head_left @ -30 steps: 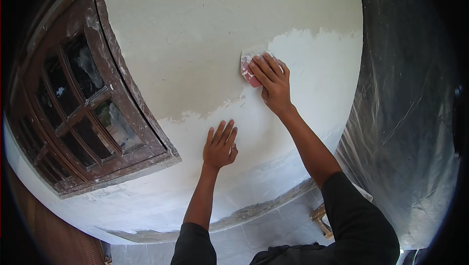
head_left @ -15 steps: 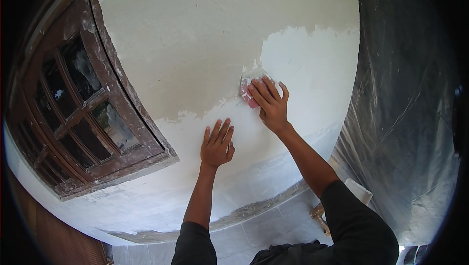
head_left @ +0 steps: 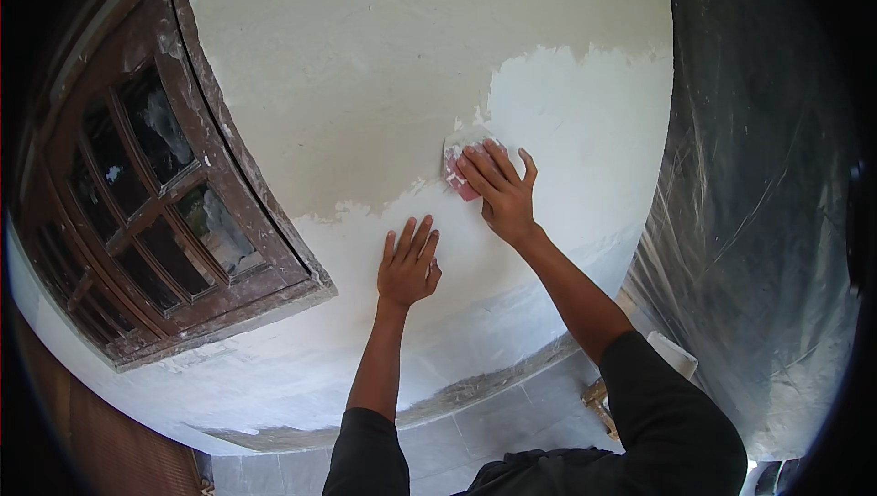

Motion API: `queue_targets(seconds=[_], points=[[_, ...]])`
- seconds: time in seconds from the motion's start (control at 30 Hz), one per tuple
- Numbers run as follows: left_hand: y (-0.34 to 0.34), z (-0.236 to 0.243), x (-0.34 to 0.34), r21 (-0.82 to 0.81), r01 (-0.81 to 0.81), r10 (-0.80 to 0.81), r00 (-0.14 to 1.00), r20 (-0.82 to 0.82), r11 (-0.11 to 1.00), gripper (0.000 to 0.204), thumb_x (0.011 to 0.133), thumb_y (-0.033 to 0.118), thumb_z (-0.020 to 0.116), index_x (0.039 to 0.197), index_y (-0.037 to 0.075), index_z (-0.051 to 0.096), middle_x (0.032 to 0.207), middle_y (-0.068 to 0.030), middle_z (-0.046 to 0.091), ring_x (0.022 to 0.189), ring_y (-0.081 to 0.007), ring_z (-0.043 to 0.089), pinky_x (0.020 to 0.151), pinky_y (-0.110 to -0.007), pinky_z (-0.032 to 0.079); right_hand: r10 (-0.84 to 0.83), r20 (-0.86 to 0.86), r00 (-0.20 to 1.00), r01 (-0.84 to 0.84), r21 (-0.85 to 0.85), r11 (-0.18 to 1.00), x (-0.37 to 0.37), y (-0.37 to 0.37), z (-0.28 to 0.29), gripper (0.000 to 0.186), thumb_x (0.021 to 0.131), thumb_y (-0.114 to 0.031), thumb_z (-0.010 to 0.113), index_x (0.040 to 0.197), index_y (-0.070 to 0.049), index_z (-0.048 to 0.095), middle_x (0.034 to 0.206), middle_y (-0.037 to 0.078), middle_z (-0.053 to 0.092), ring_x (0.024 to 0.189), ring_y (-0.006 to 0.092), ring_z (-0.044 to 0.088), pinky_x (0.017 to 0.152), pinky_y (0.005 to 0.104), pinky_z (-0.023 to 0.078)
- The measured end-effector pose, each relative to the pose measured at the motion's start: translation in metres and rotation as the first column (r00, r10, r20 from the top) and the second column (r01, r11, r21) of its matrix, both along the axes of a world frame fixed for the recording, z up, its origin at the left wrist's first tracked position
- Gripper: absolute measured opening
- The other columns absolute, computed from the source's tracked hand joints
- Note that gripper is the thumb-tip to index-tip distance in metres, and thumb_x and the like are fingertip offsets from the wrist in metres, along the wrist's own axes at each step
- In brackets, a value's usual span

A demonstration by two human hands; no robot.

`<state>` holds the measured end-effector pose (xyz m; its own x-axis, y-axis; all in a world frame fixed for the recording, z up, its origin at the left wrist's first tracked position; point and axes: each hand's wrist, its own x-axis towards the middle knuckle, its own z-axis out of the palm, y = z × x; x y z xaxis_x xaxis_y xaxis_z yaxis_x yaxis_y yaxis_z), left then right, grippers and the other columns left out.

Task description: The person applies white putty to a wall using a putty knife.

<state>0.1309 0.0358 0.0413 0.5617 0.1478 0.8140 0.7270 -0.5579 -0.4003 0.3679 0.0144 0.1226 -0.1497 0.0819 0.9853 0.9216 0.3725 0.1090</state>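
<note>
My right hand [head_left: 508, 196] presses a flat pink putty scraper [head_left: 460, 187] against the wall [head_left: 365, 67], its fingers laid over the tool. White putty is smeared on the scraper, and its pale upper edge lies on the border between the beige bare part and the white coated part. Lower and to the left, my left hand [head_left: 408, 263] rests on the white coating with the fingers stretched out and nothing in it. Part of the scraper is hidden under my right fingers.
A brown wooden window [head_left: 174, 195] with glass panes is at left. Clear plastic sheeting [head_left: 749, 176] hangs at right over something dark. Below are grey floor tiles [head_left: 484, 423] and a white container [head_left: 673, 354] by my right arm, next to a wooden piece [head_left: 598, 405].
My right hand and the scraper have shifted slightly left along the border of the coating. My left hand stays flat on the wall, a touch higher in view.
</note>
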Motion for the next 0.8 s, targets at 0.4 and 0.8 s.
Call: queue_targets(seconds=[0.4,0.8], points=[[-0.003,0.004,0.005,0.016,-0.026,0.026,0.999,0.021,1.0,0.043,0.087,0.024,0.055,0.126,0.015,0.067,0.153,-0.0013,0.054,0.148,-0.0221,0.041,0.124,-0.048,0.021,-0.022,0.002,1.0,0.021,0.185,0.982,0.018,0.011,0.087,0.061,0.082,0.011,0.057,0.135,-0.019,0.064,0.142,-0.001,0.062,0.136,0.0228,0.054,0.116,0.0511,0.019],[-0.006,0.002,0.001,-0.009,-0.008,0.009,1.0,0.023,1.0,0.045,0.087,0.023,0.054,0.13,0.014,0.065,0.154,-0.0022,0.053,0.148,-0.0231,0.041,0.124,-0.048,0.02,-0.026,-0.046,0.999,0.032,0.135,0.99,0.017,-0.03,0.057,0.062,0.079,0.012,0.059,0.133,-0.018,0.066,0.139,-0.001,0.064,0.133,0.0224,0.055,0.116,0.052,0.017]])
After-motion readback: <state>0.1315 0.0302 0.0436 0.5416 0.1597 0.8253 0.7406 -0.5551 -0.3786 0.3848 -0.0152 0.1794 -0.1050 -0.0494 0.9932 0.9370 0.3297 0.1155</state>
